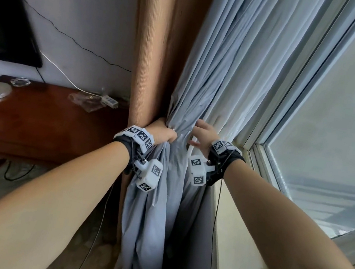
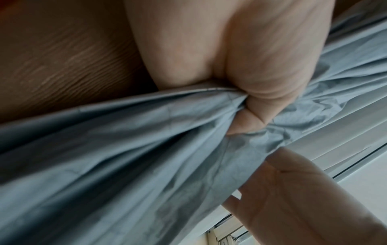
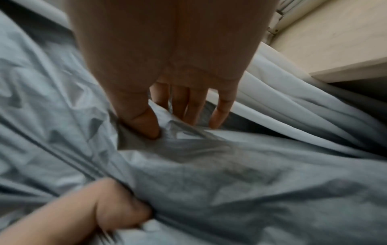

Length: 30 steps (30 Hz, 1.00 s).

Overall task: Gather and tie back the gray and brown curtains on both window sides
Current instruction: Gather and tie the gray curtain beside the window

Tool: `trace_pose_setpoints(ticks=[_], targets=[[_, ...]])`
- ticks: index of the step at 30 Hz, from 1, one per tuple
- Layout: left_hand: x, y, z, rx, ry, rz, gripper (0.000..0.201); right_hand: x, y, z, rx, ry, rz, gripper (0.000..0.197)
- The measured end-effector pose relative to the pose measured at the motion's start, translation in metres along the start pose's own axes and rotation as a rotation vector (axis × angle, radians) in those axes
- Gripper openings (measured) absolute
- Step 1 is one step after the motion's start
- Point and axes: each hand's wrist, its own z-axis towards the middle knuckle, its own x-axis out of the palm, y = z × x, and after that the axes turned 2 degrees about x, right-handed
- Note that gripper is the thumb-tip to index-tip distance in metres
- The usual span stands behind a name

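You had the gray curtain (image 1: 205, 74) bunched at its waist, just beside the brown curtain (image 1: 150, 46) that hung straight against the wall. Your left hand (image 1: 163, 132) was clenched around a tight fistful of the gray folds, and the left wrist view showed the fingers (image 2: 247, 122) curled deep into the cloth. Your right hand (image 1: 203, 135) lay loose on the window side of the bundle, fingers (image 3: 199, 106) straight and spread, thumb pressing into a fold but closed around nothing. As a judgement, you were midway through gathering on this side: the gray fabric was mostly pulled together above your fist, yet loose below it, and paler folds nearer the window frame (image 1: 290, 100) were not yet drawn in. The brown curtain looked ungathered. No tie-back or cord showed in any view, so the tying remained, and the other window side lay out of sight.
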Motion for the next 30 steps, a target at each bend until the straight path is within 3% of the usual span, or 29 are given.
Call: trace_pose_setpoints(ticks=[4,9,14,17,20,23,26,27,30], targets=[[0.002,0.001,0.001,0.009,-0.049,-0.045,0.061,-0.001,-0.003,-0.003,-0.147,-0.084,-0.257,0.012],[0.006,0.001,0.002,0.005,-0.021,-0.068,0.041,-0.01,-0.003,-0.011,-0.23,-0.293,-0.501,0.024],[0.017,0.005,0.012,0.013,-0.226,-0.052,0.036,-0.024,0.001,-0.034,-0.315,-0.456,-0.887,0.03],[0.025,-0.002,0.006,0.009,-0.318,0.039,0.033,-0.023,-0.002,-0.044,-0.442,-0.383,-0.977,0.024],[0.031,-0.005,0.005,0.022,-0.283,0.095,0.038,-0.02,-0.001,-0.052,-0.531,-0.309,-0.963,0.019],[0.032,-0.006,0.001,0.087,-0.031,0.093,0.045,-0.013,0.002,-0.057,-0.549,-0.265,-0.923,0.014],[0.032,-0.011,-0.008,0.16,0.22,0.059,0.038,-0.003,0.004,-0.059,-0.531,-0.23,-0.912,0.019],[0.032,-0.012,-0.01,0.159,0.22,0.048,0.037,0.0,0.005,-0.06,-0.532,-0.219,-0.907,0.018],[0.031,0.0,-0.004,0.173,0.005,0.002,0.038,0.002,0.008,-0.061,-0.507,-0.113,-0.821,0.026]])
